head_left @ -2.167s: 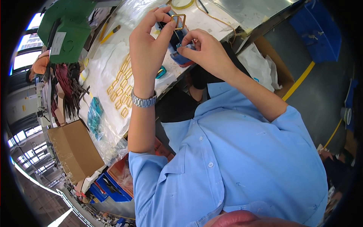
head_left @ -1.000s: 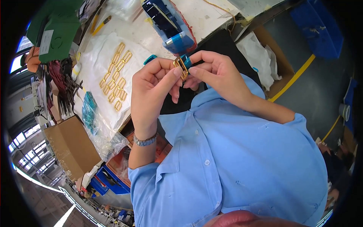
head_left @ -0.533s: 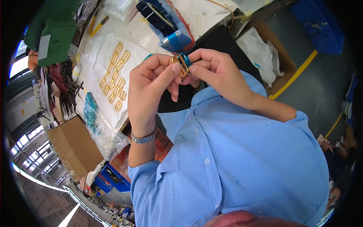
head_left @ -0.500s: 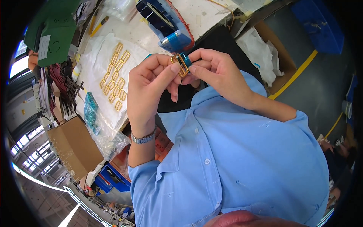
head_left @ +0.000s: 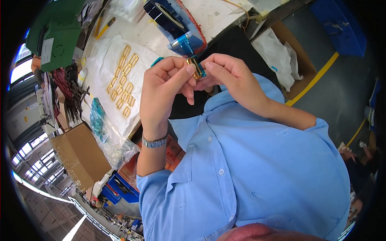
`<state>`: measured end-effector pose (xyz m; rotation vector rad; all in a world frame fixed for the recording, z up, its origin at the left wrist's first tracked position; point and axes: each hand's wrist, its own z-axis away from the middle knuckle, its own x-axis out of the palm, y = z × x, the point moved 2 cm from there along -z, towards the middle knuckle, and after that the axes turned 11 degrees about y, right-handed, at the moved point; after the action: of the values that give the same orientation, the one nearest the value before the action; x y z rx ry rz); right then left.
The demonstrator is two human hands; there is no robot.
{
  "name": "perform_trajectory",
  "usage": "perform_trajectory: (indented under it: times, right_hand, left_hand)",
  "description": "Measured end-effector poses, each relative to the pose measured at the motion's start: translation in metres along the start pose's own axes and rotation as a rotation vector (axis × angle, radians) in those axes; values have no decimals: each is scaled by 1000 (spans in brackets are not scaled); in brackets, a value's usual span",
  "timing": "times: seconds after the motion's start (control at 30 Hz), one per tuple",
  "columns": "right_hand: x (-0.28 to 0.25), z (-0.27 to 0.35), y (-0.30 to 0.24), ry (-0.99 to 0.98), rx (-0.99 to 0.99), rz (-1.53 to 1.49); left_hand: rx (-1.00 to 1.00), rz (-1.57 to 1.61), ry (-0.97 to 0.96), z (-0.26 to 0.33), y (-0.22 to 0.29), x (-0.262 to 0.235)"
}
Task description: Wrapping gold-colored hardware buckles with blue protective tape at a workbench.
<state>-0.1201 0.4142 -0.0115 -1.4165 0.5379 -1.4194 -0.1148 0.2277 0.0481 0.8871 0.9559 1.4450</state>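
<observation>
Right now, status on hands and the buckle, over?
Left hand and right hand both pinch gold buckle with blue tape, held above the bench. Tape dispenser just beyond. Nothing between them.

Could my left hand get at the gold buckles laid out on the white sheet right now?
Probably not at once: the left hand and right hand both pinch one gold buckle. The buckles on the white sheet lie uncovered to its left, so the way looks free once it lets go.
</observation>
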Motion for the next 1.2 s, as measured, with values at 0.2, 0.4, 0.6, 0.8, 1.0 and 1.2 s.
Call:
perform_trajectory:
  times: [0.2,0.4,0.6,0.8,1.0,1.2]
  right_hand:
    - [-5,-8,11,5,102,-108]
    - [-9,-12,12,17,123,-82]
    - [-19,-23,9,-142,363,-157]
    - [-22,-30,6,-218,460,-113]
    - [-20,-28,11,-179,447,-175]
    - [-15,-17,9,-163,485,-273]
  left_hand:
    - [-99,78,-45,-11,-9,-4]
    - [-123,80,-56,-15,-9,-3]
    - [-138,61,-52,-16,-9,-4]
    - [-108,42,-23,-14,-13,-3]
    - [-21,-1,10,-13,-18,0]
    - [-51,179,55,-15,-41,-12]
